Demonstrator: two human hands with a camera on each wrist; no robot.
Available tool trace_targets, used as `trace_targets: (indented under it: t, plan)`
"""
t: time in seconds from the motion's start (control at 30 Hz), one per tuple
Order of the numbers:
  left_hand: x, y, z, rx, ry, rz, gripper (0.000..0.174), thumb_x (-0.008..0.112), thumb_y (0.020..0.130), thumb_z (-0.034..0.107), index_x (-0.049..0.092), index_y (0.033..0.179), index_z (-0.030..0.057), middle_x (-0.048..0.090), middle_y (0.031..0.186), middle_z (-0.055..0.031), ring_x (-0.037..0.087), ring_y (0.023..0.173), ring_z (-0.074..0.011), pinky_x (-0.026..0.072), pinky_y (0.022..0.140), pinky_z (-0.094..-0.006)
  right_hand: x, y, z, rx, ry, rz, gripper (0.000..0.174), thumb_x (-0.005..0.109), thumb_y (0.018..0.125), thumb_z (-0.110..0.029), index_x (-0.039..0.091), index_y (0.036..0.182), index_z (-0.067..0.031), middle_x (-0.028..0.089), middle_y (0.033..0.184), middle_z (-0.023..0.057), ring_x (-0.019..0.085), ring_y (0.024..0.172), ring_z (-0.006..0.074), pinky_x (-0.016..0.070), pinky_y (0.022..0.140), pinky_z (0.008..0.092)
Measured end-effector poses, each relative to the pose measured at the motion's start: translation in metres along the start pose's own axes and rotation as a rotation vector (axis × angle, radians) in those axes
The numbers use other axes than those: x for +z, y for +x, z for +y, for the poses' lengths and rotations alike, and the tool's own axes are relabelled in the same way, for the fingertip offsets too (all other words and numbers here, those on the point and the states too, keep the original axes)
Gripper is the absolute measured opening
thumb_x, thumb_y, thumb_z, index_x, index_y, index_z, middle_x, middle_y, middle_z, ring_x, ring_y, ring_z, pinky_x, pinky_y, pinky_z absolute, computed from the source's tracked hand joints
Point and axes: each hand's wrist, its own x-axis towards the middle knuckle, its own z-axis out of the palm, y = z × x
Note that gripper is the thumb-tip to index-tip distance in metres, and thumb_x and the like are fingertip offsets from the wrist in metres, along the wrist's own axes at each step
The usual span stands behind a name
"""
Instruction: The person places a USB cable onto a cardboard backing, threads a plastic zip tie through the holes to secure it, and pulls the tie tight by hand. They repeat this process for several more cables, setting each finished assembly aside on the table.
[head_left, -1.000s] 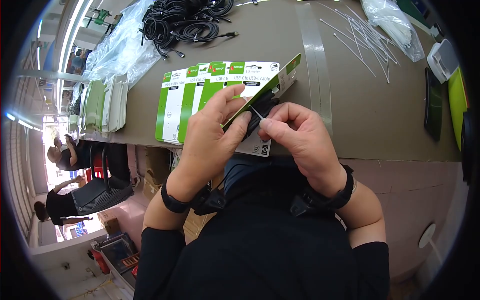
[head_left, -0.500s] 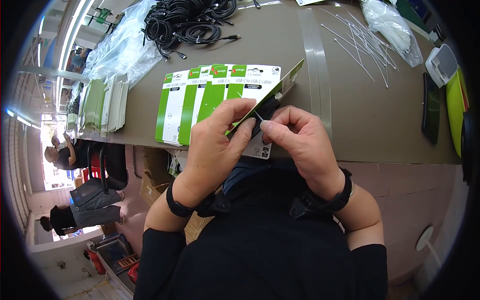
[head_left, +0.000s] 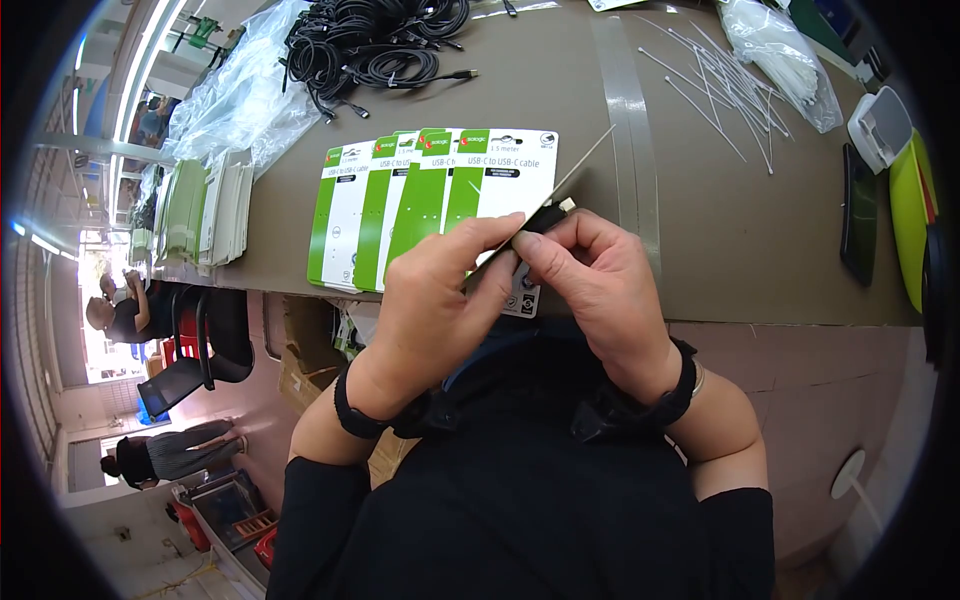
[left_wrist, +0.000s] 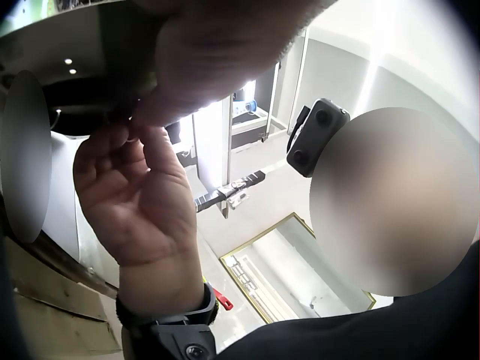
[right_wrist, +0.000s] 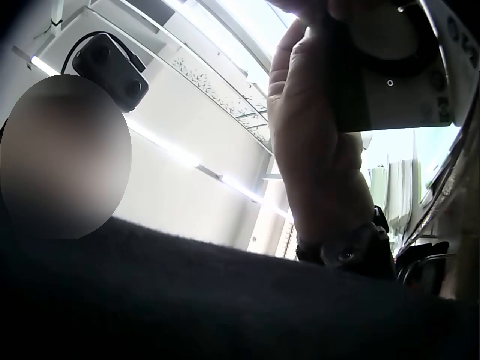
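In the head view my left hand (head_left: 435, 300) pinches a card (head_left: 585, 160), tilted nearly edge-on, between thumb and fingers. Against its right side lies a black cable (head_left: 543, 216) with a metal connector (head_left: 567, 205). My right hand (head_left: 610, 295) has thumb and index finger pinched together at the cable; the thin white tie between them is mostly hidden. A short white tip (head_left: 475, 186) shows left of the card. The right wrist view shows the card (right_wrist: 367, 109) and the dark cable loop (right_wrist: 420, 56) from below.
Overlapping green-and-white cards (head_left: 340, 215) lie under and left of the hands. Black cables (head_left: 375, 45) are heaped at the back, loose white ties (head_left: 725, 85) back right. A phone-like dark object (head_left: 858, 215) lies at the right; stacked cards (head_left: 205, 215) stand left.
The held card has turned more edge-on, hiding its green face. My right fingertips have come close to my left thumb, and less of the white tie shows between them.
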Motion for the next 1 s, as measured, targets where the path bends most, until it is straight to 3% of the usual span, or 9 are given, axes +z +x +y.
trace_targets:
  t: [0.2, 0.3, 0.33, 0.4, 0.53, 0.77, 0.83, 0.9, 1.0]
  plan:
    - [-0.006, 0.003, 0.003, 0.275, 0.364, -0.036, 0.032, 0.062, 0.075, -0.001, 0.060, 0.107, 0.0018, 0.066, 0.096, -0.0127, 0.065, 0.087, -0.0266, 0.0466, 0.067, -0.0336, -0.004, 0.003, -0.004, -0.009, 0.078, -0.016, 0.016, 0.065, 0.086, -0.015, 0.060, 0.081, -0.0006, 0.062, 0.079, 0.0041, 0.055, 0.067, 0.0081, 0.0448, 0.061, 0.0218]
    - [-0.014, 0.003, 0.001, 0.411, 0.451, 0.045, 0.030, 0.061, 0.076, 0.000, 0.060, 0.106, 0.0005, 0.066, 0.097, -0.0133, 0.065, 0.090, -0.0246, 0.0457, 0.067, -0.0322, -0.014, -0.008, -0.045, -0.591, -0.729, 0.079, 0.013, 0.066, 0.083, -0.012, 0.062, 0.080, -0.0006, 0.062, 0.080, 0.0071, 0.057, 0.067, 0.0142, 0.0454, 0.058, 0.0251]
    - [-0.015, 0.001, 0.000, 0.471, 0.489, 0.068, 0.030, 0.060, 0.076, 0.000, 0.060, 0.105, -0.0001, 0.066, 0.098, -0.0137, 0.065, 0.091, -0.0236, 0.0453, 0.068, -0.0315, -0.012, -0.007, -0.054, -0.585, -0.732, 0.078, 0.013, 0.066, 0.083, -0.012, 0.062, 0.080, -0.0006, 0.062, 0.080, 0.0071, 0.057, 0.067, 0.0142, 0.0454, 0.058, 0.0251]
    - [-0.013, -0.003, 0.004, 0.514, 0.528, 0.048, 0.029, 0.060, 0.076, 0.001, 0.060, 0.105, -0.0001, 0.066, 0.099, -0.0135, 0.065, 0.091, -0.0226, 0.0452, 0.067, -0.0313, -0.012, 0.006, -0.068, -1.058, -0.977, 0.091, 0.010, 0.066, 0.080, -0.010, 0.063, 0.078, -0.0008, 0.061, 0.080, 0.0107, 0.059, 0.069, 0.0242, 0.0461, 0.060, 0.0304]
    - [-0.014, 0.000, 0.012, 0.635, 0.635, 0.034, 0.027, 0.060, 0.077, 0.003, 0.060, 0.104, -0.0001, 0.066, 0.099, -0.0128, 0.066, 0.091, -0.0203, 0.0452, 0.066, -0.0309, -0.008, 0.026, -0.078, -0.719, -1.090, -0.355, 0.010, 0.065, 0.080, -0.010, 0.062, 0.082, -0.0009, 0.060, 0.083, 0.0133, 0.057, 0.072, 0.0308, 0.0463, 0.064, 0.0345]
    - [-0.020, -0.007, 0.017, 0.641, 0.585, -0.012, 0.029, 0.063, 0.074, 0.004, 0.060, 0.102, -0.0009, 0.066, 0.096, -0.0122, 0.065, 0.089, -0.0220, 0.0461, 0.065, -0.0314, 0.015, 0.038, -0.064, -0.996, -1.145, 0.002, 0.014, 0.062, 0.082, -0.011, 0.060, 0.092, -0.0008, 0.060, 0.083, 0.0138, 0.057, 0.075, 0.0284, 0.0457, 0.068, 0.0343]
    - [-0.028, -0.006, 0.014, 0.382, 0.432, -0.079, 0.030, 0.065, 0.075, 0.004, 0.059, 0.104, -0.0024, 0.066, 0.096, -0.0131, 0.065, 0.089, -0.0217, 0.0473, 0.068, -0.0311, 0.014, 0.045, -0.067, -1.091, -1.196, 0.093, 0.015, 0.062, 0.083, -0.011, 0.060, 0.094, -0.0007, 0.060, 0.082, 0.0133, 0.058, 0.076, 0.0267, 0.0455, 0.068, 0.0334]
    - [-0.035, -0.001, 0.006, 0.251, 0.362, -0.108, 0.031, 0.066, 0.075, 0.004, 0.058, 0.104, -0.0031, 0.065, 0.096, -0.0136, 0.065, 0.089, -0.0215, 0.0479, 0.069, -0.0310, 0.008, 0.052, -0.077, -1.013, -0.806, 0.144, 0.015, 0.061, 0.085, -0.012, 0.059, 0.095, -0.0004, 0.059, 0.081, 0.0117, 0.058, 0.075, 0.0226, 0.0452, 0.067, 0.0316]
    - [-0.037, 0.005, -0.021, -0.370, -0.547, -0.147, 0.035, 0.068, 0.078, 0.005, 0.053, 0.109, -0.0042, 0.064, 0.099, -0.0155, 0.064, 0.089, -0.0193, 0.0485, 0.076, -0.0299, -0.009, 0.053, -0.079, -0.843, -0.596, 0.069, 0.017, 0.061, 0.086, -0.014, 0.059, 0.095, -0.0004, 0.059, 0.078, 0.0103, 0.057, 0.073, 0.0188, 0.0450, 0.066, 0.0297]
